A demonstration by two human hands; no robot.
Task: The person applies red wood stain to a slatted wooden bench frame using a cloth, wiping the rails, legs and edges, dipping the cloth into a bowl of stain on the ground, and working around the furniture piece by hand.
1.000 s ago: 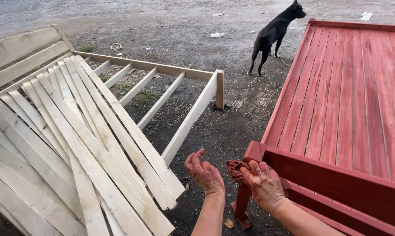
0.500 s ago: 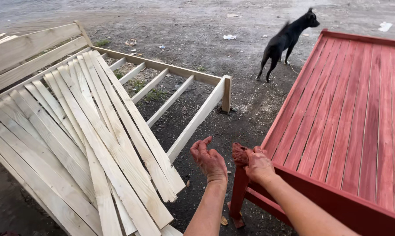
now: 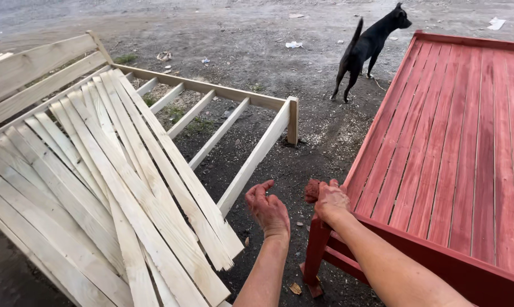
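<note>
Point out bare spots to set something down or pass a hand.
Free: the slatted top of the red bed frame; the dirt strip between it and the unpainted frame. Crowded: loose planks piled left; the red corner, where the right hand holds a red-stained pad beside the left hand.

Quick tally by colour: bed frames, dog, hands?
Red frame: 1
Bare wood frame: 1
Black dog: 1
Red-stained hands: 2, left hand, right hand holding a red rag
Total: 5

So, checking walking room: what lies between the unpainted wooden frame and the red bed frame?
Head view: only bare dirt ground separates the unpainted wooden frame from the red bed frame.
</note>
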